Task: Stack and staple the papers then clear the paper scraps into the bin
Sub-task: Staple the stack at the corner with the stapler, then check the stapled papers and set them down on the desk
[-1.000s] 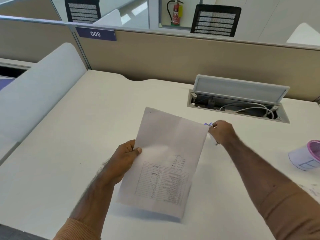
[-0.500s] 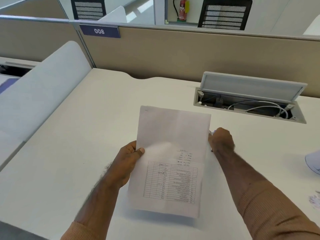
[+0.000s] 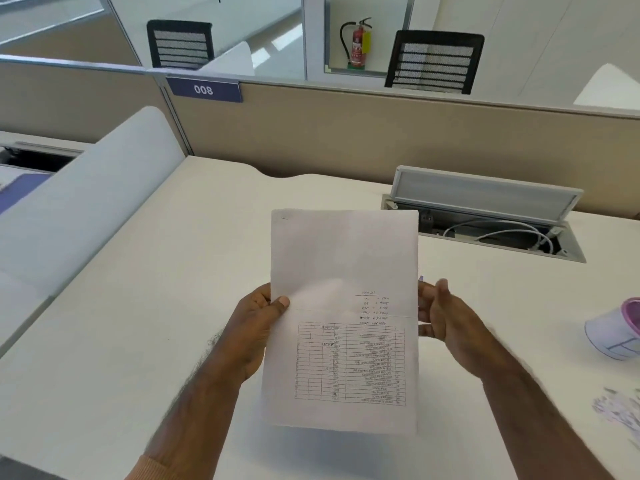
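**Head view: right hand comes off the stapler to square the sheets**

The papers [image 3: 343,320] are held upright above the desk [image 3: 145,306], the left hand [image 3: 258,327] pinching their left edge, thumb on the front. A second ago the right hand [image 3: 446,323] was closed on a small purple object, probably the stapler [image 3: 421,278], beyond the sheets. Now it is open-palmed against the right edge, gripping nothing. A mark at the top-left corner may be a staple; I cannot tell. Scraps [image 3: 616,410] still lie at right near the tipped bin [image 3: 620,332], so clearing remains.
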A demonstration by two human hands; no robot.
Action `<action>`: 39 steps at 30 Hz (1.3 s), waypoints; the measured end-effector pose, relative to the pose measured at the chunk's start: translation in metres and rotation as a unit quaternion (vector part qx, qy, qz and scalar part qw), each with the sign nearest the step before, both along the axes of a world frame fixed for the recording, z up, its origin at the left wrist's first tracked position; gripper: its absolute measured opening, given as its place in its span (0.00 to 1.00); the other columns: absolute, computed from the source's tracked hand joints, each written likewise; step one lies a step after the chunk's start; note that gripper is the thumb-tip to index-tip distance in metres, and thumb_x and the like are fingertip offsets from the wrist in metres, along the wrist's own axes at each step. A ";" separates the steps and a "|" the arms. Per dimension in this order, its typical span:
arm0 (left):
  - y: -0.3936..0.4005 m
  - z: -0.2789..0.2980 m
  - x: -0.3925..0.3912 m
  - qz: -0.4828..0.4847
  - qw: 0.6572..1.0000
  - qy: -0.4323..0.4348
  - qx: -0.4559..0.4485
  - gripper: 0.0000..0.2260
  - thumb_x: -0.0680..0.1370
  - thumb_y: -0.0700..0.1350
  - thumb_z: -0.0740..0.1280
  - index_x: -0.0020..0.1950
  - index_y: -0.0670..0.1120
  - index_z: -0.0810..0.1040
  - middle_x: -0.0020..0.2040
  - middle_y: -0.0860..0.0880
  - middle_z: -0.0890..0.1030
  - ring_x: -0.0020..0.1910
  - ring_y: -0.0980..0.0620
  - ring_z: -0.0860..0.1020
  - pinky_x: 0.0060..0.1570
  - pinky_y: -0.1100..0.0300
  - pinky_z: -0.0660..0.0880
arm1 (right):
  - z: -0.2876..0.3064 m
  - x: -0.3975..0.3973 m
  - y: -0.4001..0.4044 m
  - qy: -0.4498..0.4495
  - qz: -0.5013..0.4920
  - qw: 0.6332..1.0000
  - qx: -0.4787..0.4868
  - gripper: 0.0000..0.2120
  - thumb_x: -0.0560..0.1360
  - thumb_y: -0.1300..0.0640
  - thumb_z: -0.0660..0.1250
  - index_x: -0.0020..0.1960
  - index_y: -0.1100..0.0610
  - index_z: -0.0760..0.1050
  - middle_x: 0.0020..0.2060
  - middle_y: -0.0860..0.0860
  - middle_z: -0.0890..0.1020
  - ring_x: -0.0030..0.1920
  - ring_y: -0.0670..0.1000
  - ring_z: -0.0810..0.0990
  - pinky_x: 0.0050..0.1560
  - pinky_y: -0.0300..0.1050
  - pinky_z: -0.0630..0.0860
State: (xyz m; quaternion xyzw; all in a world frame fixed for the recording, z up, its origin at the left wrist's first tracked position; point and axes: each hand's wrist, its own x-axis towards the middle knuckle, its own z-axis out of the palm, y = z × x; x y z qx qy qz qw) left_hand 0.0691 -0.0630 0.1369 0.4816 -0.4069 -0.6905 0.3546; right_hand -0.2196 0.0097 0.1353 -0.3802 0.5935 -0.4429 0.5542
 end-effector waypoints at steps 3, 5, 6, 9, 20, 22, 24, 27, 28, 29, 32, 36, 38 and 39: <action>0.009 0.016 -0.008 -0.014 1.000 0.016 -0.007 0.11 0.82 0.37 0.60 0.58 0.44 0.80 0.53 0.44 0.86 0.49 0.48 0.85 0.45 0.56 0.82 | 0.023 0.016 0.036 0.022 0.001 0.999 -0.026 0.17 0.76 0.47 0.68 0.61 0.54 0.79 0.53 0.53 0.86 0.54 0.56 0.85 0.46 0.49 0.83; 0.015 0.025 -0.016 -0.035 0.999 0.010 -0.017 0.11 0.82 0.38 0.60 0.59 0.46 0.80 0.54 0.45 0.86 0.50 0.48 0.84 0.44 0.58 0.81 | 0.035 0.019 0.050 0.020 -0.045 0.999 -0.016 0.09 0.80 0.59 0.64 0.56 0.56 0.82 0.49 0.53 0.87 0.51 0.58 0.85 0.43 0.46 0.82; 0.017 0.029 -0.021 -0.036 0.999 -0.014 -0.032 0.11 0.82 0.39 0.61 0.61 0.48 0.78 0.57 0.46 0.85 0.52 0.49 0.84 0.46 0.58 0.80 | 0.043 0.020 0.056 0.023 -0.060 0.998 -0.019 0.10 0.80 0.60 0.63 0.54 0.56 0.83 0.47 0.53 0.88 0.50 0.58 0.86 0.42 0.46 0.82; 0.023 0.041 -0.037 0.029 0.975 -0.163 -0.148 0.22 0.79 0.44 0.68 0.71 0.56 0.67 0.68 0.54 0.75 0.64 0.55 0.76 0.62 0.56 0.73 | 0.066 0.025 0.072 0.071 -0.121 0.987 -0.073 0.12 0.80 0.61 0.63 0.50 0.52 0.84 0.44 0.50 0.88 0.45 0.55 0.86 0.43 0.48 0.81; 0.086 0.123 -0.082 -0.042 0.985 0.019 -0.165 0.10 0.80 0.48 0.66 0.61 0.51 0.79 0.53 0.50 0.86 0.53 0.47 0.84 0.51 0.50 0.81 | 0.102 0.108 0.100 0.568 -0.061 0.781 -0.254 0.21 0.76 0.41 0.60 0.67 0.45 0.76 0.61 0.42 0.82 0.43 0.43 0.85 0.38 0.39 0.82; 0.075 0.126 -0.071 -0.025 0.986 0.021 -0.166 0.08 0.80 0.42 0.65 0.57 0.47 0.82 0.51 0.47 0.87 0.51 0.44 0.85 0.50 0.48 0.82 | 0.110 0.097 0.097 0.539 -0.082 0.772 -0.326 0.20 0.77 0.40 0.62 0.64 0.46 0.79 0.64 0.42 0.79 0.53 0.42 0.84 0.50 0.40 0.82; 0.064 0.131 -0.058 -0.037 0.986 0.051 -0.152 0.07 0.76 0.40 0.69 0.51 0.42 0.85 0.50 0.41 0.87 0.49 0.40 0.85 0.47 0.49 0.83 | 0.121 0.072 0.086 0.518 -0.157 0.763 -0.354 0.20 0.76 0.44 0.64 0.66 0.48 0.77 0.67 0.43 0.77 0.63 0.44 0.78 0.63 0.42 0.75; 0.049 0.137 -0.036 -0.068 0.985 0.085 -0.134 0.09 0.71 0.44 0.71 0.47 0.43 0.87 0.49 0.39 0.86 0.46 0.42 0.86 0.40 0.54 0.83 | 0.156 0.033 0.065 0.347 -0.249 0.870 -0.249 0.31 0.74 0.37 0.65 0.74 0.44 0.64 0.73 0.41 0.69 0.67 0.41 0.72 0.68 0.48 0.72; 0.045 0.138 -0.029 -0.085 0.984 0.093 -0.130 0.13 0.68 0.49 0.75 0.48 0.44 0.87 0.50 0.39 0.86 0.46 0.42 0.86 0.39 0.54 0.83 | 0.170 0.025 0.059 0.251 -0.234 0.916 -0.209 0.35 0.72 0.36 0.66 0.76 0.44 0.61 0.73 0.42 0.69 0.64 0.38 0.75 0.64 0.44 0.75; 0.042 0.139 -0.024 -0.101 0.982 0.091 -0.128 0.21 0.62 0.53 0.80 0.50 0.43 0.86 0.50 0.39 0.86 0.46 0.42 0.86 0.39 0.54 0.82 | 0.180 0.020 0.056 0.150 -0.201 0.948 -0.199 0.36 0.71 0.40 0.67 0.76 0.45 0.61 0.71 0.44 0.73 0.59 0.37 0.79 0.58 0.39 0.78; 0.035 0.140 -0.012 -0.116 0.983 0.069 -0.122 0.34 0.50 0.56 0.84 0.51 0.41 0.86 0.51 0.38 0.86 0.46 0.40 0.86 0.38 0.53 0.82 | 0.200 0.020 0.055 -0.002 -0.120 0.967 -0.224 0.19 0.71 0.52 0.67 0.60 0.54 0.80 0.50 0.50 0.87 0.44 0.47 0.86 0.40 0.40 0.81; 0.026 0.149 -0.009 -0.088 0.984 0.055 -0.142 0.18 0.66 0.45 0.77 0.55 0.43 0.84 0.56 0.38 0.84 0.48 0.43 0.85 0.40 0.54 0.83 | 0.211 0.033 0.060 -0.005 -0.126 0.963 -0.239 0.09 0.68 0.54 0.69 0.43 0.54 0.86 0.39 0.51 0.88 0.36 0.50 0.85 0.35 0.43 0.81; 0.017 0.159 -0.010 -0.006 0.971 0.044 -0.236 0.32 0.63 0.53 0.80 0.65 0.50 0.77 0.62 0.47 0.82 0.58 0.49 0.82 0.52 0.53 0.82 | 0.216 0.036 0.061 -0.011 -0.132 0.961 -0.241 0.09 0.68 0.54 0.70 0.43 0.54 0.86 0.39 0.52 0.88 0.36 0.51 0.84 0.35 0.44 0.80; 0.016 0.169 -0.011 0.043 0.953 0.023 -0.300 0.36 0.62 0.57 0.79 0.68 0.54 0.73 0.64 0.52 0.80 0.63 0.52 0.79 0.60 0.51 0.78 | 0.217 0.038 0.062 -0.014 -0.132 0.962 -0.240 0.09 0.67 0.53 0.70 0.44 0.54 0.86 0.39 0.53 0.88 0.36 0.52 0.84 0.35 0.45 0.79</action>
